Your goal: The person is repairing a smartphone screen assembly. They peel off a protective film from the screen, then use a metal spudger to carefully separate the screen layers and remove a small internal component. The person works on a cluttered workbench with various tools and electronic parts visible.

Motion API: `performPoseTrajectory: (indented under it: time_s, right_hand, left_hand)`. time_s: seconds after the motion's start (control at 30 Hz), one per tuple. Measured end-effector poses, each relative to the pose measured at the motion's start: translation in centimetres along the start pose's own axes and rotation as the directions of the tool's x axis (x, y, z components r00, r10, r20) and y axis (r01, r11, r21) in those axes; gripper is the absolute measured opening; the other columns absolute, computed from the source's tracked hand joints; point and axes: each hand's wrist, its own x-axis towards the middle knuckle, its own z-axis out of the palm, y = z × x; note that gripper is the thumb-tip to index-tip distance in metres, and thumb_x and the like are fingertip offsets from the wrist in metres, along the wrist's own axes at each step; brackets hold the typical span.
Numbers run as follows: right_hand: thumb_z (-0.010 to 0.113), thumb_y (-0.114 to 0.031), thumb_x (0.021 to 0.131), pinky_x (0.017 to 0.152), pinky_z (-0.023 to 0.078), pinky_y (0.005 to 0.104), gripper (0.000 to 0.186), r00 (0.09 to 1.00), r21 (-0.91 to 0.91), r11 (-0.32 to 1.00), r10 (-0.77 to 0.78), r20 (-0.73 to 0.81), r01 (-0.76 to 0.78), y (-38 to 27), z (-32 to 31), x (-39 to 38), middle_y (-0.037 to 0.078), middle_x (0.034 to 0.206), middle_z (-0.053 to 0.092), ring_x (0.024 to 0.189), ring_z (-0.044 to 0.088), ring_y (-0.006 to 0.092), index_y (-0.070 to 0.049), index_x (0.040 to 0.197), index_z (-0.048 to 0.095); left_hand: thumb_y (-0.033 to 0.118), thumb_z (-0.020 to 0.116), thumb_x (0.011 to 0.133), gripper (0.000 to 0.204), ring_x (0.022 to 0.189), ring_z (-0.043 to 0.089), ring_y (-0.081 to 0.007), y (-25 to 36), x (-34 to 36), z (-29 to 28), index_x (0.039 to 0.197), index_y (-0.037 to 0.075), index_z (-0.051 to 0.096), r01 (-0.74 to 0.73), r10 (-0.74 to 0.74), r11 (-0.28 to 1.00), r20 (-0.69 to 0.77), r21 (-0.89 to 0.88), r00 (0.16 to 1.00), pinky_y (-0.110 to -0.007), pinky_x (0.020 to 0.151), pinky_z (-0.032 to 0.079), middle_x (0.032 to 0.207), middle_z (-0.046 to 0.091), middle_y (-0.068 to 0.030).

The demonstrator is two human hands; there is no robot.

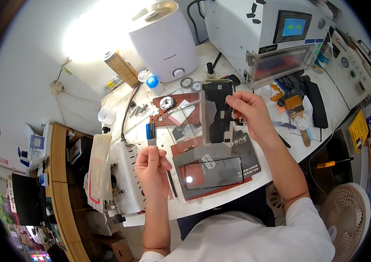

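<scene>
A white slotted machine is sitting along the left edge of the worktop. Just beside it, the left hand is pinching what seems to be a slim blue-headed tool, the grip narrow, probably for fine control; curled fingers are covering its lower end, so I'm not making out its length. Towards the middle of the front edge, a glossy glass panel is lying flat on a dark mat, which is perhaps shielding it. Beyond, over the worktop's middle, a dark flat panel is being held up; clear film is overlapping its lower end, clinging or merely lying beneath, I can't tell. The right hand is gripping that panel's right edge between thumb and fingers, presumably leaving the broad face free; fingertips are disappearing behind. Nearer the worktop's right edge, a wooden-ended tool is lying well apart from both hands.
</scene>
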Motion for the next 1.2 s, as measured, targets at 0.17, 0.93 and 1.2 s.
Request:
performPoseTrajectory:
  time_s: [0.17,0.93,1.2]
  right_hand:
    - [0.079,-0.021,0.095,0.061,0.04,0.0207,0.016,1.0,0.019,1.0,0.006,0.026,-0.006,0.3,-0.4,0.2,-0.006,0.073,0.062,0.065,0.054,0.0031,-0.008,0.087,0.073]
    - [0.067,-0.031,0.105,0.069,0.053,0.0277,0.033,0.892,-0.361,0.931,0.12,0.435,0.051,0.6,3.2,-2.1,0.003,0.086,0.077,0.077,0.066,0.0082,-0.002,0.103,0.08]
    - [0.071,-0.017,0.101,0.069,0.054,0.0261,0.015,0.907,-0.31,0.93,-0.052,0.417,0.196,0.1,3.0,-2.8,0.003,0.091,0.074,0.083,0.069,0.0096,-0.005,0.103,0.079]
  left_hand:
    - [0.011,0.065,0.105,0.009,0.051,0.048,-0.0079,0.9,-4.7,-3.8,0.099,0.005,0.063,-0.28,0.27,0.899,0.078,0.337,0.96,-0.023,0.047,0.038,0.064,0.049,0.0023]
    - [0.001,0.071,0.097,0.022,0.096,0.074,-0.0161,0.8,-1.8,0.4,0.119,-0.001,0.07,0.183,-0.19,0.982,0.27,0.053,0.944,-0.031,0.087,0.058,0.111,0.077,-0.0113]
    - [0.0,0.071,0.097,0.023,0.098,0.074,-0.0161,0.2,0.0,0.1,0.119,-0.002,0.07,0.208,-0.226,0.974,0.289,0.092,0.93,-0.031,0.088,0.058,0.112,0.077,-0.0114]
